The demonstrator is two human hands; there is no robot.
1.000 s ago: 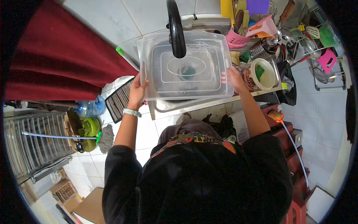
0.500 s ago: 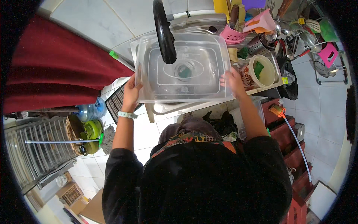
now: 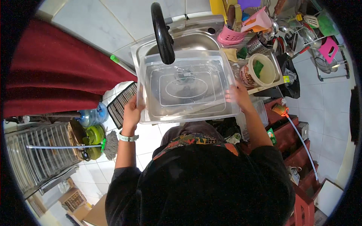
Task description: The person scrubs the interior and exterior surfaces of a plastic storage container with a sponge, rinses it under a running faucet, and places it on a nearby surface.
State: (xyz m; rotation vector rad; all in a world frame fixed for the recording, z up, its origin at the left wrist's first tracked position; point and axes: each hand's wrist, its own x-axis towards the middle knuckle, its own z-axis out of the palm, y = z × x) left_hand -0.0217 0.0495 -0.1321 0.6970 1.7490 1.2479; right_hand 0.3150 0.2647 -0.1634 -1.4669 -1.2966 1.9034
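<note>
A clear rectangular plastic container (image 3: 183, 89) with an oval ridge in its base is held level over the front of the steel sink (image 3: 196, 40). My left hand (image 3: 132, 113), a pale watch at its wrist, grips the container's left side. At the opposite side, my right hand (image 3: 237, 97) is slightly blurred, its fingers bent against the wall near the front corner. Above the container's far part curves a black faucet (image 3: 164, 41). The sink drain shows faintly through the see-through plastic.
Right of the sink stand a white tub (image 3: 265, 71) with a green sponge, a pink basket (image 3: 230, 35) of utensils and a metal utensil holder (image 3: 258, 44). A dark red curtain (image 3: 64, 67) hangs at left. A striped mat (image 3: 123, 103) lies on the floor.
Both hands have brought the container nearer to me, uncovering the sink's far basin. Its front edge now hangs past the counter's front edge.
</note>
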